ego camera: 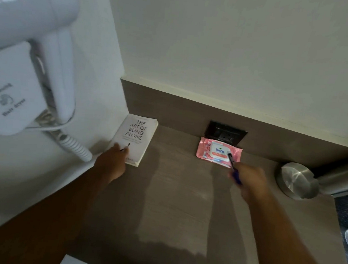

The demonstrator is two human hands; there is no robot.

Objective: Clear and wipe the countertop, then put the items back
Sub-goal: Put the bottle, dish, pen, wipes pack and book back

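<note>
- We are looking down at a brown wood-grain countertop [173, 205], which is running along a pale wall with a brown upstand at the back.
- A white wall-mounted hair dryer [29, 41] is hanging at upper left, its coiled cord [77, 146] dropping toward the left edge of the counter.
- A round brushed-metal base [295, 180] is sitting at the right end of the counter, with a metal tube leaning off to the right.
- A white book [135, 139], titled "THE ART OF BEING ALONE", is lying flat in the back left corner, against the side wall.
- A pink pack of wet wipes [205, 149] with a white "kara" lid is lying at the back, just in front of a dark wall socket [226, 133].
- Our left hand [111, 164] is resting on the near lower corner of the book, fingers curled down onto the cover; motion blur is hiding whether they are gripping the edge, so we cannot tell.
- Our right hand [248, 180] is closing its fingers around a blue-barrelled pen [232, 164], whose tip end is lying over the wipes pack lid.
- Both forearms are reaching in from the bottom of the frame, well apart.
</note>
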